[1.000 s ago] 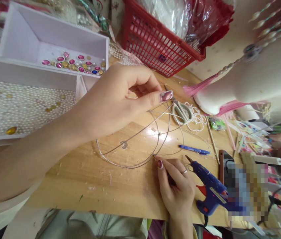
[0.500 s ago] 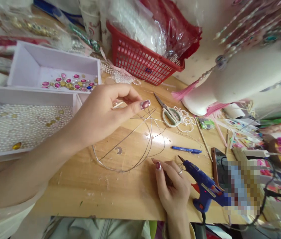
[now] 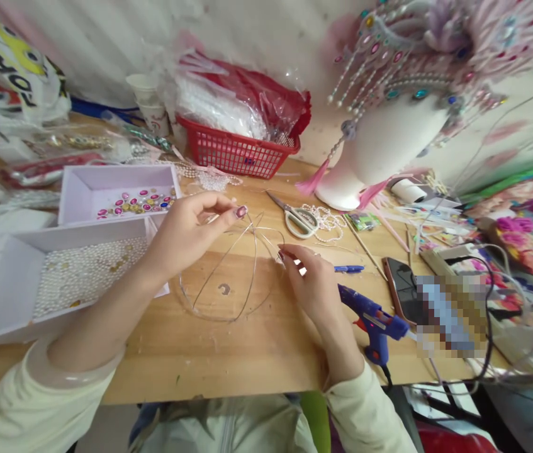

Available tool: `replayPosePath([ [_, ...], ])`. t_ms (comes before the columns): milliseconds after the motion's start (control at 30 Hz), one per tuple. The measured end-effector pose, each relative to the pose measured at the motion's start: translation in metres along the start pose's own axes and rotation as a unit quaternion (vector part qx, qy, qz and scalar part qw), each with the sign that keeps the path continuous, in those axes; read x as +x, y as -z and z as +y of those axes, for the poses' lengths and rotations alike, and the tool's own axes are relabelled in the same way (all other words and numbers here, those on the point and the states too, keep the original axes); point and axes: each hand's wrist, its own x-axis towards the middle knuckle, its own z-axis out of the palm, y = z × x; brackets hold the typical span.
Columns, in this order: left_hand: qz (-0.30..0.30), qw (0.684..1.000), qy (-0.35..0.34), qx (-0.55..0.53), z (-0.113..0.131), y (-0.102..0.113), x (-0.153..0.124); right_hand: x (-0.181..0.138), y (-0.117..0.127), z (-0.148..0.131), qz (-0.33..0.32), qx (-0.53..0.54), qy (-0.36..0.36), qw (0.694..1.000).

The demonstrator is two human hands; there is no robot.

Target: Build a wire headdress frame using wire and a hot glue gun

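Note:
Several loops of thin silvery wire form an open rounded frame above the wooden table. My left hand pinches the frame's top between thumb and fingers. On the frame's right side, my right hand has its thumb and fingertips closed on the wire. Just beyond the hands lie scissors with pale handles, beside a heap of pearl bead string. A blue pen shows partly behind my right hand. To its right, a blue glue gun rests on the table.
White boxes hold pearl beads and pink gems at left. A red basket of plastic bags stands at the back. Right of it is a white mannequin head wearing a beaded headdress. A phone and cables lie at right.
My right hand has moved up and away from the table's front edge and now grips the wire frame. My left hand keeps its pinch. The camera view has shifted, showing more of the back.

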Motion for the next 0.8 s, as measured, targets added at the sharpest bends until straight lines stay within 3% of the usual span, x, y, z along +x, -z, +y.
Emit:
replayPosePath([
  [533,0.008,0.999,-0.034,0.024,-0.0015,0.0012,0.0015,-0.0054,-0.0041,0.0067,0.020,0.021,0.018,0.999],
  [800,-0.001,1.000,-0.012,0.015,0.0013,0.0014,0.0007,-0.0049,-0.0045,0.0052,0.008,0.010,0.009,1.000],
])
